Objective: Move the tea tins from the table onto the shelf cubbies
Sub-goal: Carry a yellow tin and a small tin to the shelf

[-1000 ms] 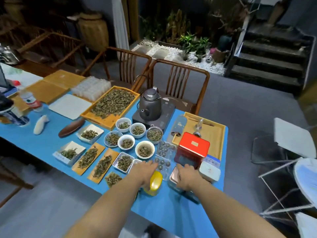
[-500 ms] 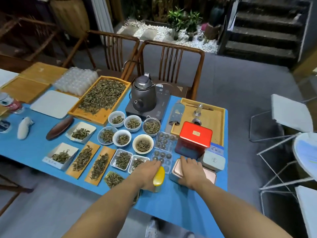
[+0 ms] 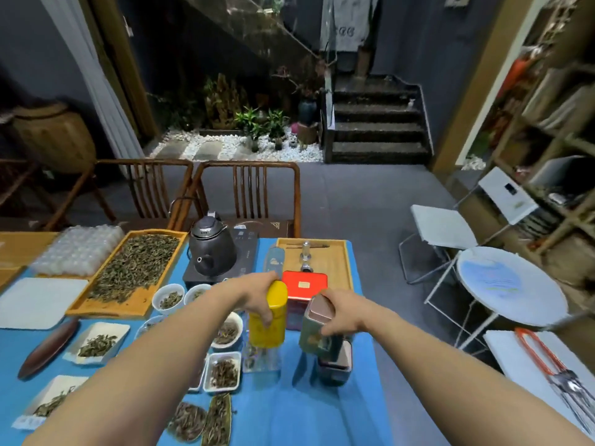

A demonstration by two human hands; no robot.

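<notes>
**Both hands holding tea tins above the table**

Left hand wrapped round a yellow tin, fingers over its upper part, tin upright and lifted clear of the blue table. Right hand clamped on a green tin with a pinkish lid, tilted slightly; thumb side and the tin's right face hidden behind the hand. Bottom of the green tin overlaps another tin standing on the table below it, touching or apart, cannot tell. A red tin stands on the table just behind both held tins, its lower half blocked by them. Clear plastic tray under the yellow tin is blurred, contents unreadable. Small dishes of loose tea partly covered by the left forearm. Kettle on its base at the far side, wooden tray of leaves to the left. Shelf cubbies at the right edge, motion-blurred, cut off by the frame; contents hard to make out
</notes>
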